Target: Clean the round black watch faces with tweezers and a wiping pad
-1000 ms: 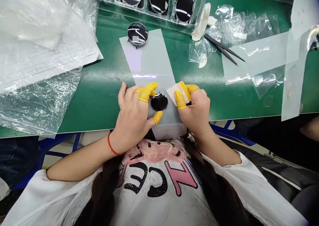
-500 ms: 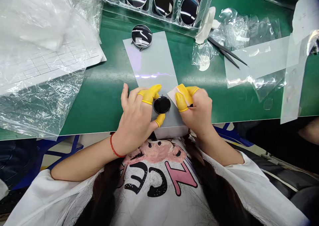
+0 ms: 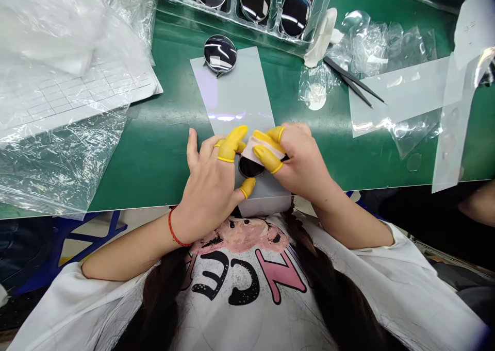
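A round black disc (image 3: 249,169) lies on a grey translucent sheet (image 3: 247,96) near the table's front edge. My left hand (image 3: 216,170), with yellow finger cots, grips the disc's left side between thumb and fingers. A pale pink folded piece (image 3: 251,151) is pinched in my right hand (image 3: 290,152), which also wears yellow cots. That piece covers the upper part of the disc; whether it touches the surface is hard to tell. At the sheet's far end stands another round, glossy black disc (image 3: 220,54) with a metal rim.
A clear tray (image 3: 266,34) of similar discs runs along the back. Black tweezers (image 3: 352,82) lie right among clear films (image 3: 402,93). Plastic bags (image 3: 65,165) and printed paper (image 3: 88,90) cover the left. Part of another person's arm (image 3: 479,204) shows at far right.
My right hand has moved left with the pink piece, from beside the disc to over its upper part. My left hand has barely moved and stays at the disc.
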`<state>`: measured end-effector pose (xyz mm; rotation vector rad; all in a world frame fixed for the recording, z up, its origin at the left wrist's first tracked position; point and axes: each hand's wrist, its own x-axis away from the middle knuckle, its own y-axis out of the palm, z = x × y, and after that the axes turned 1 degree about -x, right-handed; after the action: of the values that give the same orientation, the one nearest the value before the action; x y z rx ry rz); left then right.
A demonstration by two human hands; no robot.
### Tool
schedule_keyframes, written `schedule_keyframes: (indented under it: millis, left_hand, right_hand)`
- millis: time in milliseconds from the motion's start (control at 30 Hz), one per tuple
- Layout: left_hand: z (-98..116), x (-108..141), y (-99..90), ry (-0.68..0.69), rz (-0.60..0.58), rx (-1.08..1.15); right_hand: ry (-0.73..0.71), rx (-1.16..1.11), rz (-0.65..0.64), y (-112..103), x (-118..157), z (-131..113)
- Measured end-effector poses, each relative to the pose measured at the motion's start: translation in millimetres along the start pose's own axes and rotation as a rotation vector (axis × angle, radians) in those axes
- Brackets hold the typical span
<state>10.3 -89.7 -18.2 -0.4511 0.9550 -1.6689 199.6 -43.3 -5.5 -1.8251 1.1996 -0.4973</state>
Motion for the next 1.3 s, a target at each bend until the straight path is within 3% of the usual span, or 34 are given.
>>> schedule_keyframes:
  millis: [200, 400, 500, 667, 800, 967, 1300]
  left_hand:
    - [1, 0, 2.5, -0.006, 0.033, 0.007]
    - [3, -3, 0.9, -0.026, -0.01, -0.006]
    - [3, -3, 1.8, -0.003, 0.025, -0.009]
    - [2, -1, 1.7, 0.037, 0.036, -0.022]
    - [2, -2, 2.9, 0.03, 0.019, -0.019]
    - [0, -3, 8.4, 0.059, 0.059, -0.009]
    - [1, -5, 4.1, 0.023, -0.001, -0.013]
  right_hand:
    - [0.046, 0.012, -0.019, -4, -3, 10]
    - [0.146, 0.027, 0.025, -5, 2, 16]
    - [0.211, 0.034, 0.066, -5, 4, 24]
    - [0.242, -0.131, 0.059, -17, 5, 25]
    - [0.164, -0.123, 0.023, -27, 7, 10]
    - [-0.004, 0.074, -0.009, -18, 8, 5]
    - [0.007, 0.146, -0.096, -18, -12, 12]
